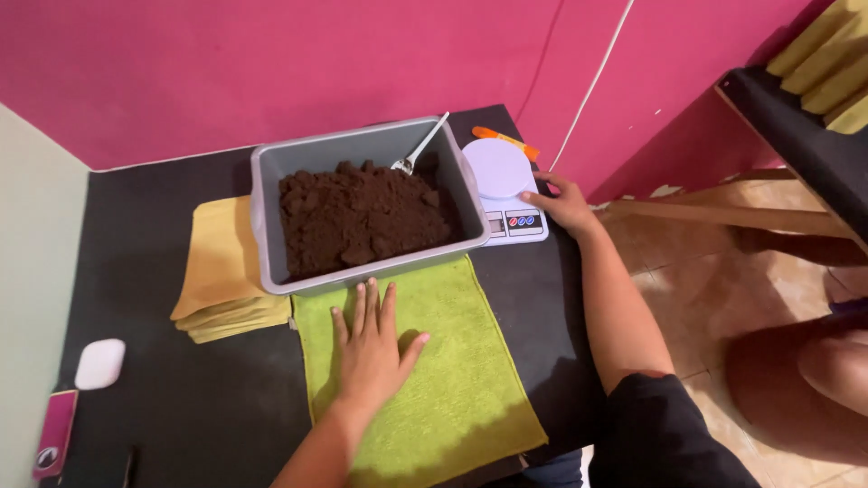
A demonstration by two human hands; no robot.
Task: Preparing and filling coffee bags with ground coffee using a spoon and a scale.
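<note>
One left hand (371, 348) atop green cloth (452, 380)

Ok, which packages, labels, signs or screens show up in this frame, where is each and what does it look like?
Kitchen scale: right of the grey tub, under the right hand; white, round platform, small display strip, red and blue buttons.
Yellow envelopes: stacked left of the tub, flat, plain.
Pink card or packet: table's lower left edge, dark round mark.
White case: beside it, rounded, unmarked.
</note>
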